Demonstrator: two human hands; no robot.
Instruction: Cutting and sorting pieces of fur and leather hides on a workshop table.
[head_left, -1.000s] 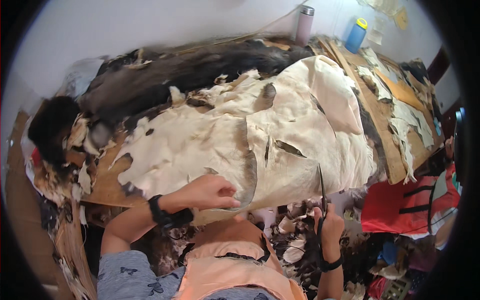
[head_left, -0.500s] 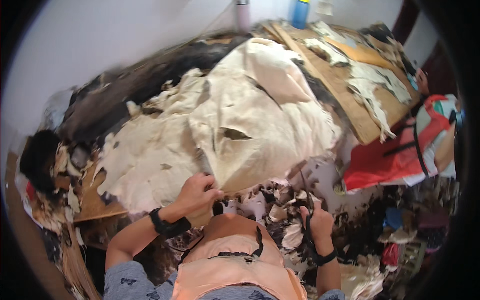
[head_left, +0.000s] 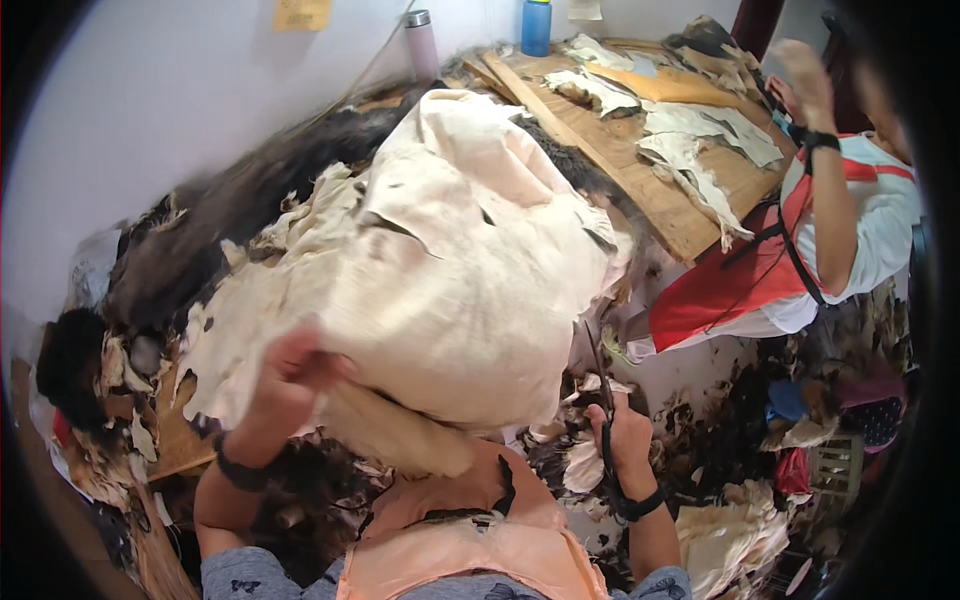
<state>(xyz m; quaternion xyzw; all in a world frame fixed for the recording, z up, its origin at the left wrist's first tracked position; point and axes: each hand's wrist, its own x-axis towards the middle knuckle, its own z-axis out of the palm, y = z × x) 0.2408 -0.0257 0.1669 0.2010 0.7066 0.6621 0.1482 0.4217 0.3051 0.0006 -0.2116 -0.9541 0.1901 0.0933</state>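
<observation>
At far left, a black fur clump (head_left: 70, 370) beside pale scraps (head_left: 125, 365), then a dark pelt (head_left: 190, 240) along the wall. Next, the left hand (head_left: 295, 375), blurred, fingers curled over the near side of the large pale hide (head_left: 470, 270); cannot tell whether gripping it. In the middle, that hide, slit in places, draped across the wooden table (head_left: 180, 440), with a folded edge hanging just before the orange apron (head_left: 470, 545). Behind it, a pink bottle (head_left: 421, 50), then a blue bottle (head_left: 536, 28). Right of the hide's near edge, dark scissors (head_left: 603, 395), blades upward, in the right hand (head_left: 628, 440), fingers closed around the handles. Beyond, skin pieces (head_left: 710, 130) on a board (head_left: 655, 200); farthest right, a co-worker in a red apron (head_left: 705, 300).
</observation>
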